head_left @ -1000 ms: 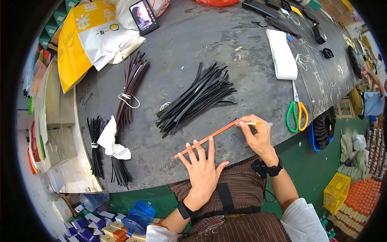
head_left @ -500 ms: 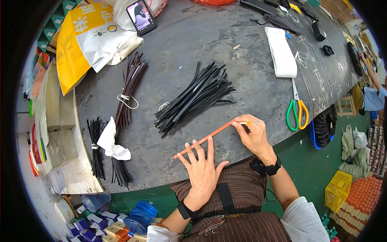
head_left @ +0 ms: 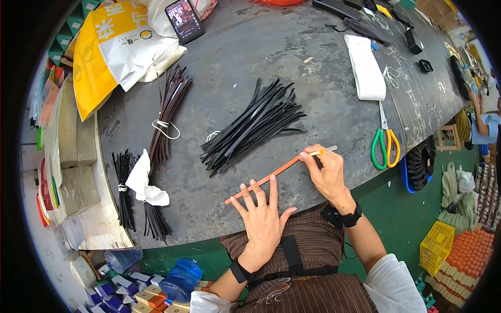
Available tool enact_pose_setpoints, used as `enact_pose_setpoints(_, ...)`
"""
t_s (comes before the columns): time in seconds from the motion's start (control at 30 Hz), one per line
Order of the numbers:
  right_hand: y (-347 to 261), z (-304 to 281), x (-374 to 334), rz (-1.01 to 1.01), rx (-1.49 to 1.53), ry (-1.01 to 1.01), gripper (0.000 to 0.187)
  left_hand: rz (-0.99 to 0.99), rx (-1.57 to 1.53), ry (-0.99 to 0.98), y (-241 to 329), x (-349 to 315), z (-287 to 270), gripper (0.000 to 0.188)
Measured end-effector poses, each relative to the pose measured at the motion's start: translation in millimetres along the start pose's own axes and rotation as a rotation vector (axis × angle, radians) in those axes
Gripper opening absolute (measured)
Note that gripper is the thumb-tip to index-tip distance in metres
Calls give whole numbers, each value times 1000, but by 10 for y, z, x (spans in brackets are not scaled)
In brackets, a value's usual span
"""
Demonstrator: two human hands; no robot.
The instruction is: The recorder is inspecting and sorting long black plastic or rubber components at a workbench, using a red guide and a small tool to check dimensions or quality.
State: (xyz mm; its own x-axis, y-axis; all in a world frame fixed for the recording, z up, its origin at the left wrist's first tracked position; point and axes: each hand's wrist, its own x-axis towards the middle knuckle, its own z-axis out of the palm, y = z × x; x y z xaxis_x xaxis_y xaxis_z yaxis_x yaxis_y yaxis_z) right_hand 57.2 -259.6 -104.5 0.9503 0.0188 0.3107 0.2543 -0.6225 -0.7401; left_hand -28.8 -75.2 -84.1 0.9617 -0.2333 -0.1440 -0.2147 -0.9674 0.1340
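Note:
My left hand (head_left: 261, 225) lies spread on the dark table, its fingertips pressing along a narrow orange strip (head_left: 288, 165). The strip runs slantwise, its far right end at my right hand (head_left: 329, 176). There the right thumb and fingers pinch a slim pen-like stick (head_left: 327, 150), pale with a yellow band. Its working tip is hidden at the strip's end. Beyond my hands rests a loose bundle of black strips (head_left: 254, 125). Further left, a brown strip bundle (head_left: 166, 115) is tied with white cord.
Scissors (head_left: 385, 143) with green and yellow handles lie right, below a folded white band (head_left: 365, 68). At left are a tied black bundle (head_left: 124, 203) and crumpled white tissue (head_left: 147, 182). A phone (head_left: 183, 22) leans on a yellow-and-white bag (head_left: 112, 52). Another person (head_left: 485, 125) is at far right.
The stick in my right hand has tilted, its back end now pointing further up and right. My right fingers have shifted slightly; the left hand and strip stay put. The phone's picture differs.

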Motion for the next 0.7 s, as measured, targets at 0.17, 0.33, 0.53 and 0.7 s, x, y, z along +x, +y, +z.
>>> enact_pose_setpoints(0.17,-45,-32,6,222,341,54,17,-6,3,-5,-10,-8,22,97)
enact_pose_setpoints(0.33,97,-137,-49,221,456,88,18,-7,-1,-3,-1,2,20,98)
enact_pose_setpoints(0.53,105,-158,-125,267,512,166,17,-30,-158,13,-34,-25,-2,89)
enact_pose_setpoints(0.7,165,-174,-207,208,405,162,14,43,-223,41,-170,-150,31,80)
